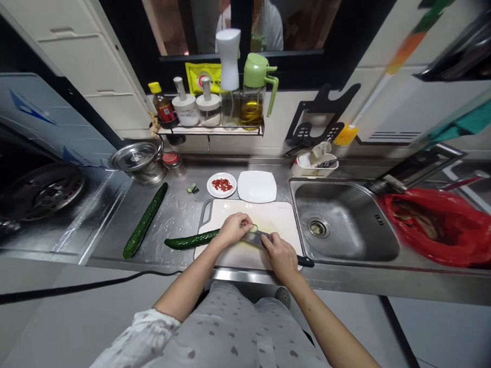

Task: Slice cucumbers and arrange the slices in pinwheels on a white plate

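Note:
A white cutting board [271,215] lies on the steel counter in front of me. Across its left edge lies a dark green cucumber [189,241]. My left hand [234,228] presses down on the cucumber's right end, fingers curled over it. My right hand [280,254] is closed round the black handle of a knife [259,238], whose blade rests at the cucumber's cut end beside my left fingers. A second, whole cucumber [145,221] lies slanted on the counter further left.
Behind the board stand a small plate of red pieces [221,184] and an empty white plate [257,186]. A sink [340,223] is to the right, with a red plastic bag [442,224] beyond it. A steel pot [139,161] and a shelf of bottles [209,107] are at the back left.

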Action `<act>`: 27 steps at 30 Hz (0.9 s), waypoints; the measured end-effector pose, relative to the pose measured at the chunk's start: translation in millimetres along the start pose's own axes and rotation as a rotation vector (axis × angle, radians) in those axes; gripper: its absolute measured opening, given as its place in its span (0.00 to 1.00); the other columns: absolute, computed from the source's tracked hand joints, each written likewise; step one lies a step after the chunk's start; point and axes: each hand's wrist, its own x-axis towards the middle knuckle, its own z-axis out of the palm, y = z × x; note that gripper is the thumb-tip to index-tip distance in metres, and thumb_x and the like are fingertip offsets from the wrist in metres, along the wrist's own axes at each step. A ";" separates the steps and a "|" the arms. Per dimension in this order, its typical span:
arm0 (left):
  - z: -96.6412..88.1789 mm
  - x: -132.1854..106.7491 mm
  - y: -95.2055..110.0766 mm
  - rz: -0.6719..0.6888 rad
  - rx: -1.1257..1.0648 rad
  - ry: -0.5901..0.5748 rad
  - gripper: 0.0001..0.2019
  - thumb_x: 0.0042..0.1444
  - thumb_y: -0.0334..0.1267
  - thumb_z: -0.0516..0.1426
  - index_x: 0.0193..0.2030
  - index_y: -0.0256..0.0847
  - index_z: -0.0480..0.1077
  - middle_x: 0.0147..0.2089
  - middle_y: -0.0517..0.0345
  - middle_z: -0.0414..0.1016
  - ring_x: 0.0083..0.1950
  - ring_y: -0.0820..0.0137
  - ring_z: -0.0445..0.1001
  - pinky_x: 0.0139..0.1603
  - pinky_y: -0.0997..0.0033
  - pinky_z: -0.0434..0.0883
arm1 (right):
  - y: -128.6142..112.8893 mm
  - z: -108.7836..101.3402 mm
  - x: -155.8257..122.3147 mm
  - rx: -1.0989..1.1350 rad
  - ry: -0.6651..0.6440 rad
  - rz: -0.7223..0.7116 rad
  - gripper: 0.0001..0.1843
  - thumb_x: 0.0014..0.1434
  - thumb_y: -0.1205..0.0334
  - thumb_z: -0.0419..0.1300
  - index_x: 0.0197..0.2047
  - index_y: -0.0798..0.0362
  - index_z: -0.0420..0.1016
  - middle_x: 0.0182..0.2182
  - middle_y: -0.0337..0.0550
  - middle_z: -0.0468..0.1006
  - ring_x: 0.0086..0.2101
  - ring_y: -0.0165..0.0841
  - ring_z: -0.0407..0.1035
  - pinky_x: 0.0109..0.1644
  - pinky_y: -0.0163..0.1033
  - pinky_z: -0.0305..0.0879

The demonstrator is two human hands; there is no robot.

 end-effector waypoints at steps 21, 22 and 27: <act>-45.5 42.8 -86.2 -0.716 0.241 0.397 0.09 0.55 0.41 0.56 0.36 0.43 0.76 0.42 0.48 0.80 0.45 0.62 0.75 0.44 0.66 0.67 | 34.6 0.2 -5.3 0.009 -0.083 0.194 0.17 0.64 0.60 0.53 0.55 0.45 0.71 0.42 0.43 0.70 0.33 0.30 0.66 0.34 0.34 0.53; -46.0 44.6 -87.3 -0.715 0.255 0.395 0.09 0.55 0.41 0.55 0.37 0.43 0.76 0.42 0.48 0.80 0.46 0.61 0.75 0.45 0.66 0.67 | 34.7 0.0 -5.0 0.008 -0.089 0.194 0.16 0.64 0.59 0.53 0.55 0.45 0.72 0.42 0.43 0.70 0.33 0.29 0.67 0.34 0.34 0.53; -47.6 50.5 -93.7 -0.683 0.340 0.390 0.09 0.56 0.40 0.55 0.37 0.43 0.76 0.41 0.47 0.80 0.46 0.60 0.75 0.45 0.65 0.67 | 33.1 -0.2 -3.2 0.017 -0.098 0.215 0.16 0.65 0.59 0.53 0.54 0.44 0.72 0.42 0.43 0.70 0.32 0.28 0.66 0.33 0.34 0.53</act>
